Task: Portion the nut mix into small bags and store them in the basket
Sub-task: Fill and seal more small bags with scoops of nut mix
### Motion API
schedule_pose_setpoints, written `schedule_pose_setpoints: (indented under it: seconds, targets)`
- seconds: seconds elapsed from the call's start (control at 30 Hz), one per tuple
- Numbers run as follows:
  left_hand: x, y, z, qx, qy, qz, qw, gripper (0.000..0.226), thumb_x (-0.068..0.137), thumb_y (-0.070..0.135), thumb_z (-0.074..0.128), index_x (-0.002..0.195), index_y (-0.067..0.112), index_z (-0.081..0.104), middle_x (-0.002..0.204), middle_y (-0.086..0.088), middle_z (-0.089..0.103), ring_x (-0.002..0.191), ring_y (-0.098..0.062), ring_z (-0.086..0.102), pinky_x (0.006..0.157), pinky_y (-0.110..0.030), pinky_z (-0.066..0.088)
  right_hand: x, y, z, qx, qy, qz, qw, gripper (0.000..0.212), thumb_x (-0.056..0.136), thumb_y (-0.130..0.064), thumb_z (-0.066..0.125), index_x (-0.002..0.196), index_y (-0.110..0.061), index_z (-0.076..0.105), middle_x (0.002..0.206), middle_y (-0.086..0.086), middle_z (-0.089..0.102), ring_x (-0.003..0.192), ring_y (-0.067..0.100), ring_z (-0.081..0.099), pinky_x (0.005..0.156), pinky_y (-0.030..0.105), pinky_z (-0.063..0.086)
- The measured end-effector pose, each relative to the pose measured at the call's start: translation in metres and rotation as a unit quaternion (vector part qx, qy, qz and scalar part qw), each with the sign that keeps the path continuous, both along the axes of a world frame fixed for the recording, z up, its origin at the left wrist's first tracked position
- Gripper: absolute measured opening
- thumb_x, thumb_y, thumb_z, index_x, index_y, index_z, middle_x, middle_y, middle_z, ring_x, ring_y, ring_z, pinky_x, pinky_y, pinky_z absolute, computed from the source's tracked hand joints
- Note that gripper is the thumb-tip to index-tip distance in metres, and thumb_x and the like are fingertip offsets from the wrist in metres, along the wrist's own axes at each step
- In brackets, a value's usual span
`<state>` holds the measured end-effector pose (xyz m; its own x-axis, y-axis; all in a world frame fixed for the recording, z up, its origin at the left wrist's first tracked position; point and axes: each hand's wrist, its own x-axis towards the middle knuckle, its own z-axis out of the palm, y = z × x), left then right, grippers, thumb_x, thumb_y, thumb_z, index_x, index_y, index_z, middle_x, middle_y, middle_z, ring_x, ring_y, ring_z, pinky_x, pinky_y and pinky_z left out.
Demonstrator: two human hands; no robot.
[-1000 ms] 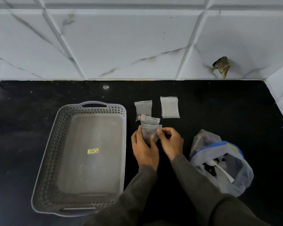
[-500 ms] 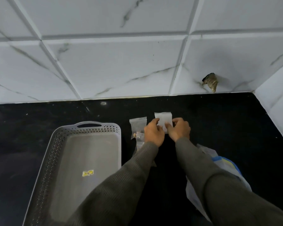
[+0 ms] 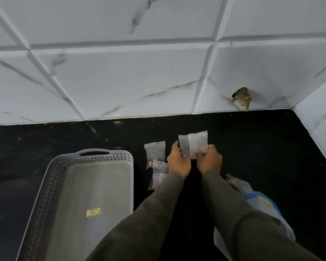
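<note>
Black counter (image 3: 252, 147) under marbled wall tiles (image 3: 120, 81): the head view shows the grey basket (image 3: 102, 153) at left with no bags in it, three filled bags (image 3: 154, 153) lying just beside it, and the nut mix bag (image 3: 267, 206) half hidden under the right sleeve. The right hand (image 3: 209, 162) pinches the lower edge of an empty bag (image 3: 198, 144); the left hand (image 3: 178, 162) pinches the second empty bag (image 3: 183, 146) beneath it. Thin film clings, so both could lift together, and a sleeve might drag the filled bags.

Home kitchen, black stone counter (image 3: 252, 147), white marble-veined wall tiles (image 3: 120, 81) behind
</note>
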<state>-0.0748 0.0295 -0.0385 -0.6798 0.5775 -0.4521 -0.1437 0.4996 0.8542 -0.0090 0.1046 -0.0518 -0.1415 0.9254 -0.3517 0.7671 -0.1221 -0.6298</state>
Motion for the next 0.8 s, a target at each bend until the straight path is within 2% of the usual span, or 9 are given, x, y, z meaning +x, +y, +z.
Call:
schedule_pose_setpoints:
  seconds: [0.17, 0.23, 0.3, 0.37, 0.47, 0.6, 0.67, 0.73, 0.8]
  targets:
    - [-0.001, -0.001, 0.005, 0.005, 0.003, -0.011, 1.000, 0.055, 0.096, -0.002, 0.054, 0.148, 0.012, 0.040, 0.143, -0.011, 0.054, 0.132, -0.021, 0.052, 0.108, -0.033, 0.043, 0.001, 0.007, 0.011, -0.041, 0.041, -0.064, 0.996, 0.027, 0.094, -0.025, 0.059, 0.119, -0.014, 0.056, 0.121, 0.008, 0.056, 0.110, 0.023, 0.057, 0.088, 0.036, 0.048]
    - [-0.001, -0.001, 0.004, 0.011, 0.018, -0.021, 1.000, 0.055, 0.096, -0.001, 0.057, 0.147, 0.013, 0.042, 0.142, -0.009, 0.055, 0.133, -0.022, 0.052, 0.109, -0.033, 0.044, 0.004, 0.008, 0.017, -0.059, 0.057, -0.086, 0.993, 0.032, 0.094, -0.026, 0.060, 0.122, -0.014, 0.056, 0.123, 0.008, 0.056, 0.112, 0.023, 0.057, 0.086, 0.034, 0.046]
    - [0.000, -0.003, 0.004, 0.024, 0.036, -0.021, 0.999, 0.055, 0.095, 0.002, 0.060, 0.147, 0.013, 0.043, 0.141, -0.008, 0.056, 0.132, -0.021, 0.052, 0.110, -0.034, 0.044, 0.008, 0.006, 0.023, -0.072, 0.078, -0.100, 0.989, 0.034, 0.093, -0.028, 0.061, 0.123, -0.014, 0.057, 0.123, 0.008, 0.058, 0.111, 0.022, 0.058, 0.085, 0.032, 0.046]
    - [0.000, -0.009, 0.009, 0.059, 0.024, -0.004, 0.998, 0.056, 0.095, 0.004, 0.062, 0.147, 0.013, 0.043, 0.141, -0.006, 0.055, 0.130, -0.017, 0.053, 0.107, -0.028, 0.046, 0.013, 0.001, 0.032, -0.079, 0.104, -0.096, 0.987, 0.032, 0.092, -0.030, 0.062, 0.120, -0.015, 0.059, 0.117, 0.006, 0.060, 0.106, 0.020, 0.059, 0.090, 0.036, 0.050]
    - [0.001, -0.023, 0.023, 0.117, -0.035, 0.043, 0.992, 0.062, 0.096, 0.011, 0.064, 0.151, 0.017, 0.037, 0.143, -0.005, 0.053, 0.125, -0.010, 0.053, 0.093, -0.017, 0.047, 0.024, -0.015, 0.048, -0.083, 0.119, -0.052, 0.988, 0.023, 0.090, -0.033, 0.064, 0.108, -0.019, 0.063, 0.104, 0.001, 0.063, 0.096, 0.016, 0.062, 0.089, 0.040, 0.052]
    - [0.006, -0.054, 0.040, 0.157, -0.060, 0.041, 0.985, 0.067, 0.094, 0.026, 0.067, 0.152, 0.023, 0.034, 0.136, 0.003, 0.055, 0.114, -0.006, 0.057, 0.084, -0.017, 0.050, 0.049, -0.049, 0.072, -0.074, 0.120, 0.039, 0.989, 0.011, 0.090, -0.034, 0.064, 0.091, -0.024, 0.065, 0.092, -0.002, 0.066, 0.086, 0.011, 0.063, 0.078, 0.033, 0.053]
    - [0.007, -0.071, 0.045, 0.157, -0.042, 0.003, 0.987, 0.054, 0.093, 0.028, 0.068, 0.143, 0.023, 0.046, 0.124, 0.008, 0.060, 0.106, -0.006, 0.062, 0.083, -0.022, 0.056, 0.061, -0.064, 0.083, -0.076, 0.116, 0.076, 0.987, 0.010, 0.091, -0.033, 0.063, 0.093, -0.024, 0.065, 0.091, -0.005, 0.065, 0.086, 0.009, 0.063, 0.073, 0.028, 0.049]
    - [0.008, -0.086, 0.048, 0.147, -0.022, -0.039, 0.988, 0.036, 0.093, 0.026, 0.067, 0.128, 0.020, 0.060, 0.118, 0.002, 0.067, 0.104, -0.011, 0.068, 0.089, -0.035, 0.060, 0.071, -0.077, 0.089, -0.081, 0.111, 0.113, 0.984, 0.009, 0.091, -0.030, 0.062, 0.094, -0.023, 0.066, 0.092, -0.006, 0.065, 0.086, 0.006, 0.062, 0.070, 0.023, 0.047]
    - [0.012, -0.101, 0.053, 0.126, 0.001, -0.070, 0.989, 0.021, 0.094, 0.024, 0.065, 0.114, 0.021, 0.066, 0.113, 0.001, 0.070, 0.100, -0.010, 0.070, 0.088, -0.037, 0.060, 0.082, -0.088, 0.092, -0.083, 0.103, 0.151, 0.980, 0.008, 0.091, -0.028, 0.062, 0.095, -0.022, 0.066, 0.094, -0.007, 0.066, 0.086, 0.004, 0.062, 0.070, 0.020, 0.046]
